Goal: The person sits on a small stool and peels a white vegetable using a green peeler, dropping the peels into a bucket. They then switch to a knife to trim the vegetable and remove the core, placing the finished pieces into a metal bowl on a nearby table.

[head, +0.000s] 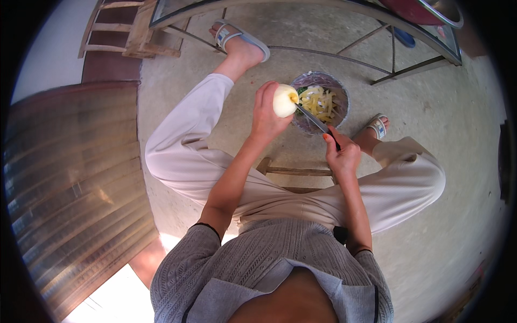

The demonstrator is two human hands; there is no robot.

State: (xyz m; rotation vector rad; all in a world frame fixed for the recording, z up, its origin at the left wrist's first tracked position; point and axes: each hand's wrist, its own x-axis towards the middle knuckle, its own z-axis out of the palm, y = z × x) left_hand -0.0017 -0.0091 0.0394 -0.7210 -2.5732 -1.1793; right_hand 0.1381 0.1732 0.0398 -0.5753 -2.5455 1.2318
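Observation:
My left hand (pixel 267 111) is closed around a peeled, pale round fruit (pixel 283 103), whose yellow-brown end faces right. In my right hand (pixel 342 152) is the black handle of a knife (pixel 316 120); its blade points up and left, with the tip at the fruit's yellow-brown end. Below both hands, a round bin with a plastic liner (pixel 343 93) stands on the floor between my feet. Yellowish peelings (pixel 317 103) and some green scraps lie inside it. My left fingers partly hide the fruit.
A metal-framed table (pixel 323 8) spans the top, bearing a red basin (pixel 416 12) at the right. Wooden furniture with slats (pixel 133 28) stands upper left, above a corrugated panel (pixel 80 173). A wooden stool's rung (pixel 299 171) shows beneath me. A blue slipper (pixel 404 38) lies past the table frame.

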